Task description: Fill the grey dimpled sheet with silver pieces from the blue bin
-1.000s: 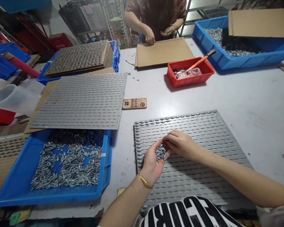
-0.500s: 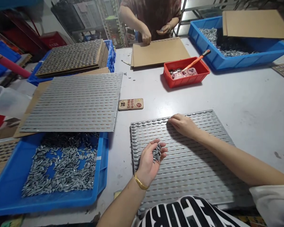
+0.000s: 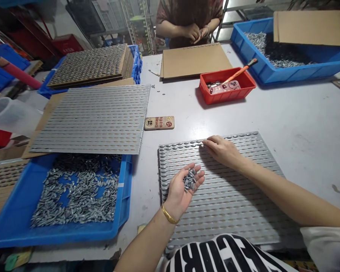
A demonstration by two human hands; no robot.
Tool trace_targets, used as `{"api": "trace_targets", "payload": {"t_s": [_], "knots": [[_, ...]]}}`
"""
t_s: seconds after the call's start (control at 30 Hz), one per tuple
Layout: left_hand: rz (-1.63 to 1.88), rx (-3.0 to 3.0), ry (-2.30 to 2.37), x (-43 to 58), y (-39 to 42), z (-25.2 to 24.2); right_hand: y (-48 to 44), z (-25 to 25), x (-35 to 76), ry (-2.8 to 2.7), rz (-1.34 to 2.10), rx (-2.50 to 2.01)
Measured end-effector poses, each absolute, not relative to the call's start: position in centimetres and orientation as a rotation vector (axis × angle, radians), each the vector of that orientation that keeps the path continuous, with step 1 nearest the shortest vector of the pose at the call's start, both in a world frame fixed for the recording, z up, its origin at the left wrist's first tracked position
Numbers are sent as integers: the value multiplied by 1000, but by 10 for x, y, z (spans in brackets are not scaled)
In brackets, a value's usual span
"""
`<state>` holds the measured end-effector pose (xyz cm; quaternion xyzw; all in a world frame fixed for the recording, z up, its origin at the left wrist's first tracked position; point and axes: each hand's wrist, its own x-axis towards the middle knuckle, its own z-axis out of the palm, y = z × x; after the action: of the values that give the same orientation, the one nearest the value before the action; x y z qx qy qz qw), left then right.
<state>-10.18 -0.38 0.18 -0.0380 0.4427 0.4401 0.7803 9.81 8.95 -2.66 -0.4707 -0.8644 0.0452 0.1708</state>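
My left hand [image 3: 181,188] is cupped palm up over the left part of a grey slotted board [image 3: 223,200]. In its palm lies a heap of small grey spindle-shaped metal pieces [image 3: 190,180]. My right hand [image 3: 220,148] is at the board's far edge, fingertips pinched together over the slots; whatever they grip is hidden. Pieces like those in my palm sit in the far rows, left of my right fingertips, and along the board's left side. A few more sit at its far right edge.
To the left, a blue bin [image 3: 123,196] holds many loose pieces, partly under another slotted board [image 3: 93,117]. A phone-like case [image 3: 159,123] lies beside it. Beyond are a red tray [image 3: 229,96] with an orange-handled tool, cardboard sheets [image 3: 192,62], a co-worker's hands [image 3: 197,33] and another blue bin [image 3: 297,74].
The view has shifted slightly. My left palm has opened a little, showing more of the pieces; my right hand stays at the far edge. The co-worker's hands have come together.
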Motion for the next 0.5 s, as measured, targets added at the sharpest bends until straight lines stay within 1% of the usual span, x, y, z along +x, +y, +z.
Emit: {"api": "trace_targets", "payload": {"t_s": [0.1,0.2,0.27,0.5], "knots": [[966,-54,929,-100,-5,-2,73,-7,82,-2368,427,-1123],[1014,-39,961,-96,-7,-6,57,7,63,-2451,720,-942],[1028,-23,1006,-95,-7,-8,51,11,54,-2522,783,-916],[988,1,1043,-93,-12,-10,53,16,47,-2726,827,-949]]}}
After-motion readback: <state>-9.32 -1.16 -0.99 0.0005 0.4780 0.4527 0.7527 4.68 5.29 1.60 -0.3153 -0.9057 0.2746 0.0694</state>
